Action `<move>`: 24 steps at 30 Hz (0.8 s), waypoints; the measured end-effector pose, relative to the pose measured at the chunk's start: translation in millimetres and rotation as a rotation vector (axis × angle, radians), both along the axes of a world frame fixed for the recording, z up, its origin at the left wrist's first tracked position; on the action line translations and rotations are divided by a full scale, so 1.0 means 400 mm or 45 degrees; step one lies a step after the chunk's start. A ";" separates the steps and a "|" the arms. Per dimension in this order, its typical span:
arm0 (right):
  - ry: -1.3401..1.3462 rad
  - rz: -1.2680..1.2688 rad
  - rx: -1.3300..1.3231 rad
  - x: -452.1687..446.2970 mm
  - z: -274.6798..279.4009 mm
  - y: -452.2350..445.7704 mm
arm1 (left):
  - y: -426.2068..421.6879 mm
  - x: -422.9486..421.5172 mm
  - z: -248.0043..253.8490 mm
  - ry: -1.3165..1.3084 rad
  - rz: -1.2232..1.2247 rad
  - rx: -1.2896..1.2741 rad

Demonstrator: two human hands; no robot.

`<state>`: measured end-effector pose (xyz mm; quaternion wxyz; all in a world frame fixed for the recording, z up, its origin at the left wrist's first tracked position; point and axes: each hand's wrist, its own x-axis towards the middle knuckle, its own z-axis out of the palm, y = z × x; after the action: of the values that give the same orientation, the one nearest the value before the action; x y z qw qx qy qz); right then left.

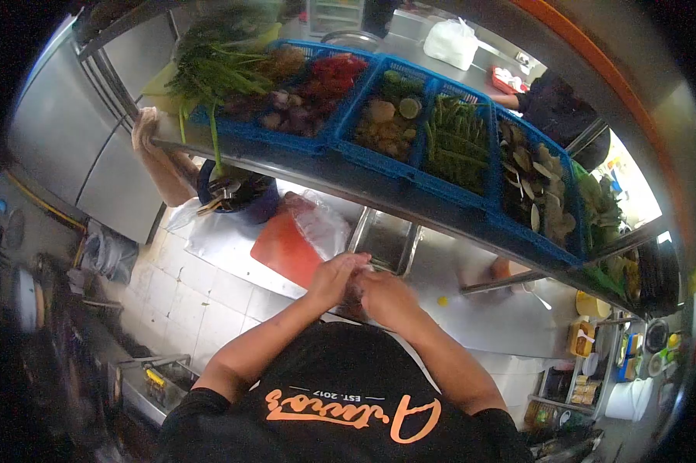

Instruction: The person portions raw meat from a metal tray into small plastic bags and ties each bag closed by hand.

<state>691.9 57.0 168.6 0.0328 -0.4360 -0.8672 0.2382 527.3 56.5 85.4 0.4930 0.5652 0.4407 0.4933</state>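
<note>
Both hands meet in front of my chest at the counter's near edge. My left hand [335,279] has its fingers drawn together at the top of a small clear plastic bag [353,301]. Close beside it, my right hand [390,297] is curled round the bag's other side; its fingertips are partly hidden. Something dark shows through the plastic, too small to make out. Just beyond the hands is a metal tray [385,241]. To its left lies a red-orange sheet or board [286,251], partly under clear plastic [321,228].
Blue baskets [336,143] of vegetables stand on a metal shelf [286,171] above the counter [471,320]. A dark blue container [240,204] with utensils stands at the left. Another person [556,108] is beyond the shelf, near a white bag [450,44].
</note>
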 end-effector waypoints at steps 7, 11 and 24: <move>-0.371 0.118 -0.116 -0.032 -0.060 0.054 | 0.025 0.004 0.011 0.349 -0.009 0.052; -0.165 0.104 0.034 0.005 0.011 0.043 | 0.051 -0.005 0.003 0.369 0.072 0.093; -0.003 -0.060 -0.043 -0.019 -0.070 -0.007 | 0.032 -0.014 -0.002 0.204 0.093 -0.057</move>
<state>684.4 54.0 140.8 0.0302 -0.4570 -0.8527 0.2514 521.6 69.3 84.4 0.4503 0.5753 0.5098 0.4543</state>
